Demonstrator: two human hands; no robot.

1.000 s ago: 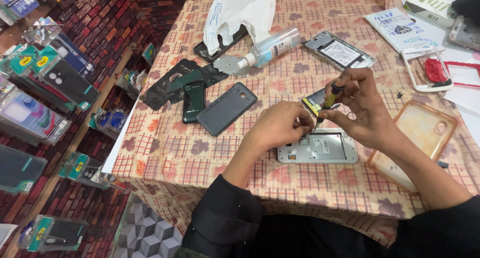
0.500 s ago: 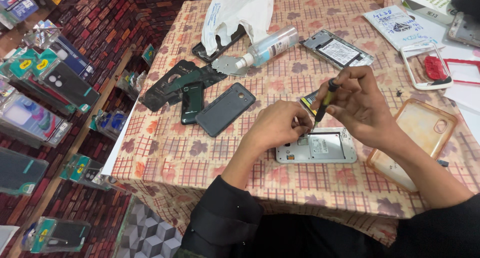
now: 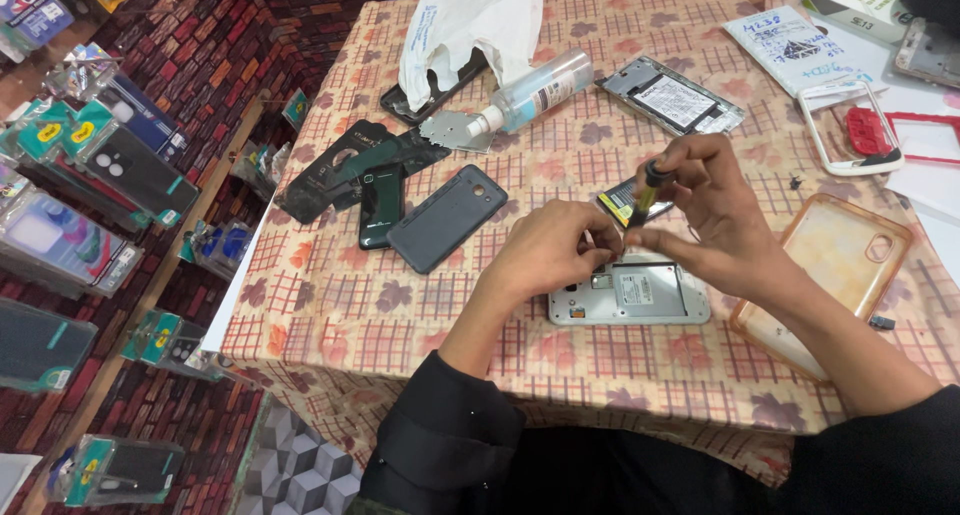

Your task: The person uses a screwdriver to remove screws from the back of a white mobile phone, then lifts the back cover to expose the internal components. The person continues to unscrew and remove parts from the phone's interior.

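1. Brick-patterned red walls and racks of packaged phone cases line the left side, and a worktop [image 3: 330, 325] under a checked, leaf-printed cloth fills the middle of the view.
2. Dead centre, near the front edge, lies an opened silver phone body with its back off [image 3: 640, 297], flat on the cloth.
3. Left hand [image 3: 548, 250] sits right at the phone's upper left corner, fingers [image 3: 590, 243] pinched together on something too small to make out.
4. Right hand [image 3: 715, 220] hovers just above the phone, fingers closed around a small black-and-yellow screwdriver [image 3: 645, 190], its tip pointing down toward the left hand's fingertips.
5. Just behind the screwdriver, a dark flat battery with a yellow edge [image 3: 622, 200] peeks out, partly hidden by both hands.
6. Left of the hands, a dark grey plastic back cover [image 3: 447, 218] lies angled, with a dark green phone case [image 3: 380, 205] touching its left side.
7. Further back, a clear plastic bottle with a white nozzle [image 3: 535, 90] lies on its side beside a crumpled white plastic bag [image 3: 470, 20].
8. Another opened phone with its battery showing [image 3: 670, 95] rests behind the right hand.
9. To the right, a translucent orange-tinted soft case [image 3: 835, 265] lies just beside the right wrist.
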